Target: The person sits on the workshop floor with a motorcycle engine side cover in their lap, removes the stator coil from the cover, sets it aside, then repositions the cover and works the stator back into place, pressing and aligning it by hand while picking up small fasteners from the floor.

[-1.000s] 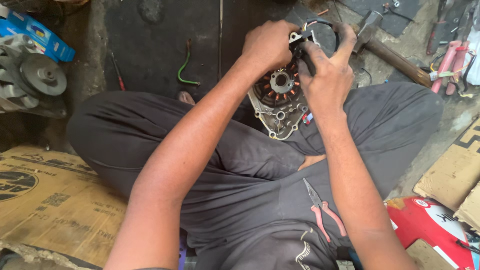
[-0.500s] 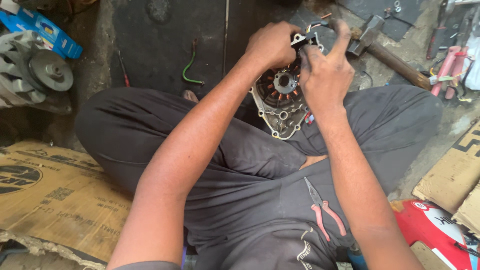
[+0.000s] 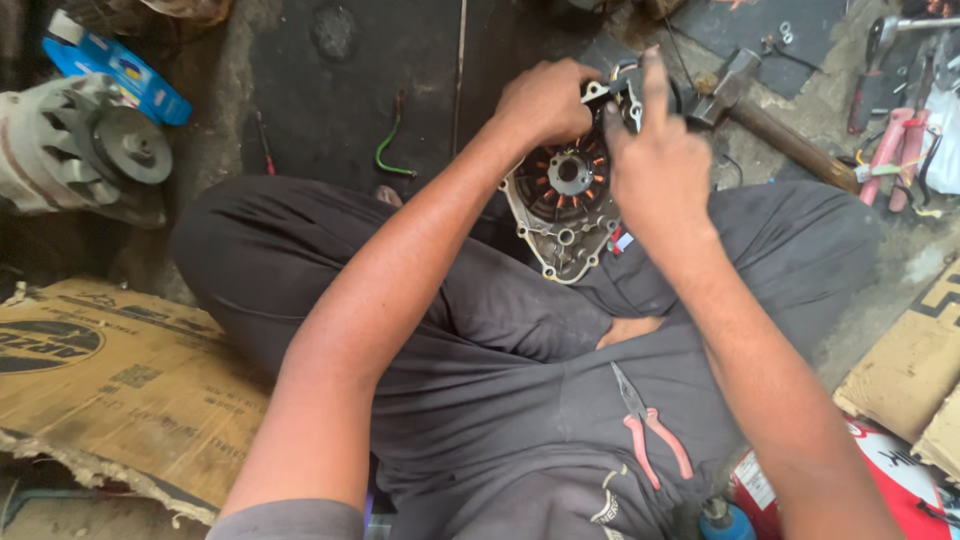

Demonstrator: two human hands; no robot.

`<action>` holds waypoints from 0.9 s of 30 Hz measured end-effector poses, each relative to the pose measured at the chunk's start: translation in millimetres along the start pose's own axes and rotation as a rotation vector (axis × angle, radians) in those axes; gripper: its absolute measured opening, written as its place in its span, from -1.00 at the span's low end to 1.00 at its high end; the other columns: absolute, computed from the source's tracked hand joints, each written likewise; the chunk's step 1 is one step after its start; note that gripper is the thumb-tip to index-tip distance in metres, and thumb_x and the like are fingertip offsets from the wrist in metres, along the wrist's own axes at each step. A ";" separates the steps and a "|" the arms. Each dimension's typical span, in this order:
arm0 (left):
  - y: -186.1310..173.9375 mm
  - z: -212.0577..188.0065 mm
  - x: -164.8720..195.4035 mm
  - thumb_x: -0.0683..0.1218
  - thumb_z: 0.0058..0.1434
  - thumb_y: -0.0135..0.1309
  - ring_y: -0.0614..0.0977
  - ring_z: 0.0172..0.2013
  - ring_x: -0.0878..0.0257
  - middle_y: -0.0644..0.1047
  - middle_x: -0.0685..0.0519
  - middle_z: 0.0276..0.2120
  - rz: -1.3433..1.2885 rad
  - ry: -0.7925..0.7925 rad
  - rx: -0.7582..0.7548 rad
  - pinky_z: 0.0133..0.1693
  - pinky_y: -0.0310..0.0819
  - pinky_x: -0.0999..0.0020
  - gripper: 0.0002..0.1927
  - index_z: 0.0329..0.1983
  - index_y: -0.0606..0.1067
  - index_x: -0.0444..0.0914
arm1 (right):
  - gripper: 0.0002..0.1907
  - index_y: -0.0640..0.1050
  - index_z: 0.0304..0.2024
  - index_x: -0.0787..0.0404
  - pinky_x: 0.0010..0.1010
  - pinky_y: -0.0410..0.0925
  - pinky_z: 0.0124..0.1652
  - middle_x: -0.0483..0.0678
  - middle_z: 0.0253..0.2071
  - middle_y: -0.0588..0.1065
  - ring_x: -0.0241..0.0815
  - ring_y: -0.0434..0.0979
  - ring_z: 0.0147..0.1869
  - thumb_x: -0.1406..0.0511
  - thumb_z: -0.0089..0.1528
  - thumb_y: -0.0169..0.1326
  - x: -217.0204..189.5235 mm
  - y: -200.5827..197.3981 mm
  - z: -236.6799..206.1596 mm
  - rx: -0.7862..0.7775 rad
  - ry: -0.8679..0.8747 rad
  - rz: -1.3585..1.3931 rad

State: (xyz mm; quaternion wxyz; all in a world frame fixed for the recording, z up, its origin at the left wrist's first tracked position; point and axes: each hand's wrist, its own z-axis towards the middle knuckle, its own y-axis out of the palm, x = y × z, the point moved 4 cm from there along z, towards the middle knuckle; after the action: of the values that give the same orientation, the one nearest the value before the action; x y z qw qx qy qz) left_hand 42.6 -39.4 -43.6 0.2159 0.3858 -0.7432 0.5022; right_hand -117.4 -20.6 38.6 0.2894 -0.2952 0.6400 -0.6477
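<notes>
Stator cover [image 3: 562, 215] between left hand [image 3: 545, 100] and right hand [image 3: 660, 170].

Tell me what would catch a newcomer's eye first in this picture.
Both hands, left hand and right hand, meet at the top centre over a round metal engine cover with copper coils, propped against the seated person's leg. Pink-handled pliers lie on the dark lap, and a hammer rests on the floor, upper right.

A: The stator cover [image 3: 560, 215]?
B: Grey metal, with copper-orange coils ringed round a dark centre.
A: The pliers [image 3: 650, 432]?
B: Pink handles, on dark grey trousers [image 3: 480, 400]. The wire [image 3: 392, 150] is green.
</notes>
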 end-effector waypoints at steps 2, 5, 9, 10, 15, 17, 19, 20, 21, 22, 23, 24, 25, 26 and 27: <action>2.0 0.2 -1.9 -0.10 -0.08 0.11 0.66 -0.08 -0.09 0.64 -0.10 -0.15 0.025 -0.006 -0.019 -0.05 0.54 0.05 -0.48 0.01 0.63 0.06 | -0.46 0.63 0.23 0.19 -0.25 0.46 -0.30 0.36 0.51 0.16 0.02 0.62 -0.22 0.39 0.16 0.15 -9.9 1.0 -4.9 -0.005 -0.012 -0.075; 0.8 1.5 -1.1 0.00 -0.02 0.16 0.67 -0.07 -0.09 0.65 -0.11 -0.13 0.103 -0.019 -0.032 -0.02 0.57 0.04 -0.62 -0.09 0.67 -0.05 | -0.47 0.62 0.18 0.20 -0.21 0.46 -0.26 0.33 0.47 0.19 0.09 0.61 -0.19 0.40 0.12 0.12 -9.6 -5.2 1.1 0.111 0.037 0.044; -7.7 -0.5 4.0 0.03 -0.04 0.18 0.65 -0.07 -0.13 0.63 -0.16 -0.13 0.078 0.023 0.015 -0.01 0.53 0.00 -0.56 -0.03 0.63 -0.04 | -0.50 0.58 0.18 0.23 -0.13 0.46 0.00 0.27 0.37 0.31 0.19 0.63 0.00 0.47 0.17 0.09 4.9 -24.6 -17.9 0.394 0.224 0.471; -8.9 0.3 4.9 -0.01 -0.05 0.15 0.65 -0.06 -0.13 0.63 -0.16 -0.12 0.094 0.005 -0.008 0.00 0.53 0.01 -0.54 -0.01 0.63 -0.02 | -0.58 0.54 0.13 0.27 -0.17 0.44 -0.04 0.24 0.18 0.39 0.14 0.61 -0.03 0.43 0.20 0.13 14.1 -21.5 -20.4 0.399 0.391 0.609; -12.2 1.9 6.4 -0.06 -0.05 0.09 0.64 -0.02 -0.12 0.63 -0.14 -0.07 0.091 -0.052 -0.050 0.06 0.51 0.04 -0.47 0.06 0.63 0.09 | -0.61 0.54 -0.07 0.31 -0.14 0.41 -0.08 0.20 -0.22 0.56 0.14 0.59 -0.11 0.25 0.11 0.26 23.2 13.7 -18.6 0.195 0.596 0.785; -12.7 1.4 5.1 -0.05 -0.04 0.10 0.64 -0.02 -0.11 0.63 -0.14 -0.07 0.084 -0.060 -0.037 0.07 0.50 0.06 -0.48 0.07 0.63 0.09 | -0.62 0.55 -0.10 0.31 -0.07 0.39 -0.10 0.24 -0.22 0.55 0.23 0.57 -0.11 0.21 0.12 0.26 18.1 30.3 -12.0 0.171 0.574 0.753; -12.5 -1.9 3.7 -0.03 -0.02 0.11 0.64 -0.02 -0.11 0.64 -0.14 -0.07 0.061 -0.054 -0.020 0.07 0.51 0.07 -0.50 0.06 0.64 0.06 | -0.65 0.57 -0.11 0.31 0.00 0.37 -0.12 0.27 -0.20 0.54 0.32 0.55 -0.09 0.17 0.21 0.21 13.7 43.1 -7.6 0.178 0.578 0.689; -13.2 -3.4 3.9 -0.05 -0.05 0.11 0.64 -0.02 -0.11 0.64 -0.14 -0.08 0.052 -0.046 -0.009 0.07 0.51 0.08 -0.48 0.06 0.63 0.04 | -0.66 0.59 -0.12 0.30 -0.02 0.38 -0.12 0.25 -0.21 0.56 0.31 0.56 -0.09 0.16 0.22 0.19 14.1 50.6 -6.5 0.128 0.627 0.731; -15.5 -4.2 5.0 -0.08 -0.08 0.11 0.64 -0.02 -0.11 0.64 -0.15 -0.09 0.044 -0.034 0.006 0.06 0.50 0.09 -0.46 0.06 0.63 0.03 | -0.66 0.60 -0.12 0.30 -0.03 0.38 -0.12 0.24 -0.23 0.58 0.29 0.57 -0.09 0.15 0.23 0.16 15.3 56.7 -3.7 0.081 0.673 0.773; -19.2 -5.3 6.3 -0.10 -0.10 0.10 0.64 -0.03 -0.11 0.63 -0.16 -0.10 0.037 -0.025 0.021 0.06 0.50 0.10 -0.44 0.06 0.63 0.01 | -0.66 0.61 -0.13 0.29 -0.05 0.39 -0.12 0.23 -0.25 0.59 0.27 0.58 -0.09 0.14 0.25 0.14 15.7 62.0 -0.6 0.033 0.717 0.816; -22.5 -6.5 7.2 -0.11 -0.10 0.09 0.65 -0.04 -0.11 0.64 -0.17 -0.11 0.027 -0.046 0.017 0.07 0.50 0.10 -0.42 0.08 0.62 0.01 | -0.67 0.62 -0.12 0.27 -0.08 0.39 -0.12 0.22 -0.27 0.60 0.22 0.61 -0.12 0.14 0.24 0.13 17.0 65.4 2.5 0.006 0.743 0.865; -27.0 -7.9 8.3 -0.13 -0.10 0.08 0.66 -0.04 -0.11 0.64 -0.18 -0.12 0.016 -0.069 0.013 0.07 0.50 0.11 -0.41 0.09 0.61 0.00 | -0.67 0.62 -0.12 0.26 -0.12 0.40 -0.13 0.22 -0.28 0.60 0.17 0.63 -0.14 0.15 0.23 0.13 18.1 68.2 6.3 -0.022 0.768 0.915; -32.3 -8.9 10.1 -0.14 -0.10 0.07 0.66 -0.05 -0.12 0.64 -0.20 -0.13 0.007 -0.090 0.013 0.07 0.50 0.11 -0.39 0.11 0.60 0.00 | -0.68 0.62 -0.11 0.25 -0.16 0.41 -0.13 0.21 -0.29 0.61 0.12 0.66 -0.17 0.16 0.23 0.12 19.9 70.8 12.4 -0.048 0.790 0.965; -39.0 -10.1 13.9 -0.14 -0.10 0.07 0.65 -0.05 -0.12 0.64 -0.20 -0.13 -0.004 -0.076 0.061 0.07 0.50 0.10 -0.41 0.09 0.61 0.00 | -0.69 0.63 -0.12 0.25 -0.18 0.41 -0.15 0.20 -0.31 0.62 0.08 0.64 -0.19 0.17 0.22 0.14 23.1 72.1 20.4 -0.055 0.789 1.001; -44.5 -11.8 17.8 -0.14 -0.10 0.07 0.64 -0.04 -0.13 0.64 -0.20 -0.12 -0.012 -0.063 0.107 0.07 0.49 0.09 -0.42 0.08 0.62 -0.01 | -0.69 0.63 -0.13 0.26 -0.20 0.41 -0.17 0.18 -0.33 0.63 0.05 0.63 -0.22 0.17 0.21 0.16 27.5 73.4 28.5 -0.063 0.790 1.038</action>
State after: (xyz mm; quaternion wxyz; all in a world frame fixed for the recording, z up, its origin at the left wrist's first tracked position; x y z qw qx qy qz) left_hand 66.2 -43.7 -0.5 0.1745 0.4170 -0.7195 0.5272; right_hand -114.2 -61.0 -34.3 0.2990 0.3041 0.7763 -0.4641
